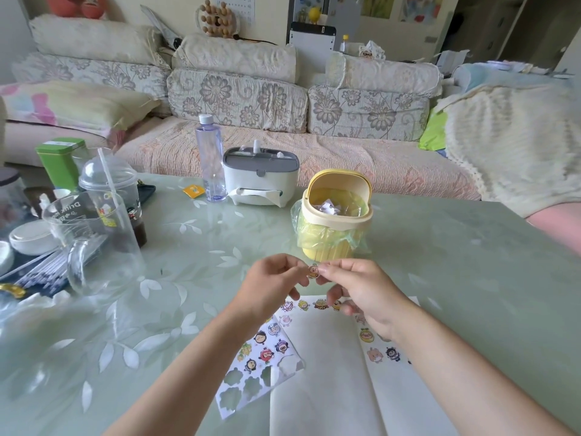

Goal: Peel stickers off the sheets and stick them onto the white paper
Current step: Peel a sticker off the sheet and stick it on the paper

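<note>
Our left hand [273, 284] and right hand [361, 294] both pinch the sticker [313, 271] in a fingertip grip, raised near the white paper [330, 366], and we fear it folding onto its own glue.

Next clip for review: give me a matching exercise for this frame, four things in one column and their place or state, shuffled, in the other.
Things
1. sticker
2. sticker sheet
3. yellow bin
4. clear bottle

Place or state
a. lid swung open, white scraps inside
b. pinched between the left hand and the right hand
c. upright, capped, left of the tissue box
d. flat on the table at the white paper's left edge, some slots empty

Pairs: 1-b, 2-d, 3-a, 4-c
</note>
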The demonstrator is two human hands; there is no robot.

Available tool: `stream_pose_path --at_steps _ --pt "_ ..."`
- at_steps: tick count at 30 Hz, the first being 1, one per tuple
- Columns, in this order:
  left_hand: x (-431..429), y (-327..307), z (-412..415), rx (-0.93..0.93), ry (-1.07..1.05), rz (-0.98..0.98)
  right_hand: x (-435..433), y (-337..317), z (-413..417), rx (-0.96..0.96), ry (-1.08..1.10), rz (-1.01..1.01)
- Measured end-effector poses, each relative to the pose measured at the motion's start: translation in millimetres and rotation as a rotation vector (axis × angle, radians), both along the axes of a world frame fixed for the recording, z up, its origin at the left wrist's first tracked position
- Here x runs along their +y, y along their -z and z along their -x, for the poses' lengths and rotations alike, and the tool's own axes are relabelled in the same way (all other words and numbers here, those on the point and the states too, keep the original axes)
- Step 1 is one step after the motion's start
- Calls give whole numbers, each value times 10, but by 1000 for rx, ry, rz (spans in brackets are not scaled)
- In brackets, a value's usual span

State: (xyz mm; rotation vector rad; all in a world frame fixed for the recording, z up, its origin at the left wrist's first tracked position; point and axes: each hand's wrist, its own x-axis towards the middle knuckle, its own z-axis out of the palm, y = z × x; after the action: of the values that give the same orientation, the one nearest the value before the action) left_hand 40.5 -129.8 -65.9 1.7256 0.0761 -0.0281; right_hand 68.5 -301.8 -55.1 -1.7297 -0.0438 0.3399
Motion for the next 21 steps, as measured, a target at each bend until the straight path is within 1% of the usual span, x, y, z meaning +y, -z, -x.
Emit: stream_pose_path --at_steps 3,6,11,16,17,18,19,21 --pt "-29 -5 19 -12 -35 -38 -8 -3 -10 40 3 -19" --pt "-54 3 27 -1 -100 -55 -1 15 -10 -2 22 -3" --pt "-69 26 43 58 -145 15 39 56 14 -106 34 97" --pt "-55 79 69 79 -96 70 29 98 -22 -138 18 149" --pt "-40 104 67 65 -91 38 26 111 -25 -142 15 170" --pt "-17 136 67 38 -84 -41 19 134 -33 -144 14 193" --pt "17 176 66 -3 -71 -177 11 154 -40 -143 18 217" --pt "112 285 82 -91 -19 -547 -5 198 -60 -144 15 285"
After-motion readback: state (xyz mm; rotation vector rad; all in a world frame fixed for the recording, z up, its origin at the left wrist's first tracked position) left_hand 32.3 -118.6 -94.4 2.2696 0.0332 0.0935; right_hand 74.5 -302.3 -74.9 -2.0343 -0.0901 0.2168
